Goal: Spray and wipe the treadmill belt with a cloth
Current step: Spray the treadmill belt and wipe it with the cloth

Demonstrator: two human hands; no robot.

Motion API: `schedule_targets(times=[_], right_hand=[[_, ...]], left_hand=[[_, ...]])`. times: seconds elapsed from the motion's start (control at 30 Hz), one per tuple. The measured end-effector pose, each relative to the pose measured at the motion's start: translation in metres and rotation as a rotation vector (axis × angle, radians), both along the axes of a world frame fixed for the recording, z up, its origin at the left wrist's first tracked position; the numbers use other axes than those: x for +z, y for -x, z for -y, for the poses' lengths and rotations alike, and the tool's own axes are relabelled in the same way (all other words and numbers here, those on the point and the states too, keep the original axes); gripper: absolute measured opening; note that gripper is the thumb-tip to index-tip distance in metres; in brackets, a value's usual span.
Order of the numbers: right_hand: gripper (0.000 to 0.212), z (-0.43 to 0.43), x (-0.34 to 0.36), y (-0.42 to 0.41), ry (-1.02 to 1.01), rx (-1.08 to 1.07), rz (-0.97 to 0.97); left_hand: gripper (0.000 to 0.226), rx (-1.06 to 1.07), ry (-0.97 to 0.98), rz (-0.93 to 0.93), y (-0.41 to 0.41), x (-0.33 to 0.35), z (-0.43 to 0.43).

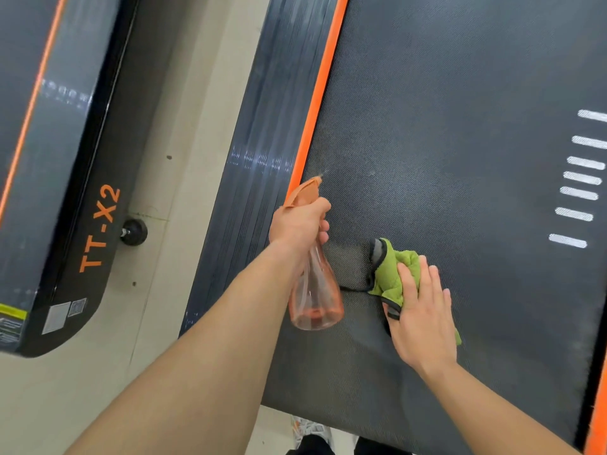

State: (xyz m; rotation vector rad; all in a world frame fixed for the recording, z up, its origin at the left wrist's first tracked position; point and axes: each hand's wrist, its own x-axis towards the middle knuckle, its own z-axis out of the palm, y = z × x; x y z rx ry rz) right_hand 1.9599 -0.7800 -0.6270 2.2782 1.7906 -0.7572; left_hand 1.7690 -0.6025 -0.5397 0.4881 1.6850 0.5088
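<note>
Spraying is under way: the left hand (300,224) is gripping a translucent orange plastic spray bottle (315,290) near the dark textured treadmill belt's (460,126) left edge — the right hand (423,313), flat and open, is pressing a crumpled green cloth (392,274) onto it. Most of the belt is probably awaiting wiping.

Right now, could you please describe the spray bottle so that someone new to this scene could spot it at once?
Start at the wide dark textured treadmill belt with its orange edge strip. Near that strip, the left hand holds the clear orange-tinted plastic spray bottle by its neck, nozzle aimed at the belt. Unlike the green cloth beside it, it is see-through and rigid.
</note>
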Motion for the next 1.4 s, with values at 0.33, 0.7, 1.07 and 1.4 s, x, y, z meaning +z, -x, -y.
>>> schedule_targets(times=[0.33, 0.7, 1.07, 1.4], right_hand=[[0.088, 0.000, 0.002, -0.004, 0.016, 0.013, -0.026], [0.075, -0.047, 0.001, 0.000, -0.119, -0.023, -0.038], [0.068, -0.230, -0.023, 0.041, -0.361, 0.109, -0.080], [0.086, -0.204, -0.033, 0.021, -0.356, 0.715, -0.040]], left_hand=[[0.024, -0.032, 0.119, -0.069, 0.026, 0.002, 0.057], [0.039, 0.007, 0.089, 0.033, 0.040, 0.007, 0.082], [0.040, 0.018, -0.039, 0.107, 0.054, 0.001, 0.050], [0.041, 0.008, -0.058, 0.168, 0.046, 0.000, 0.023]])
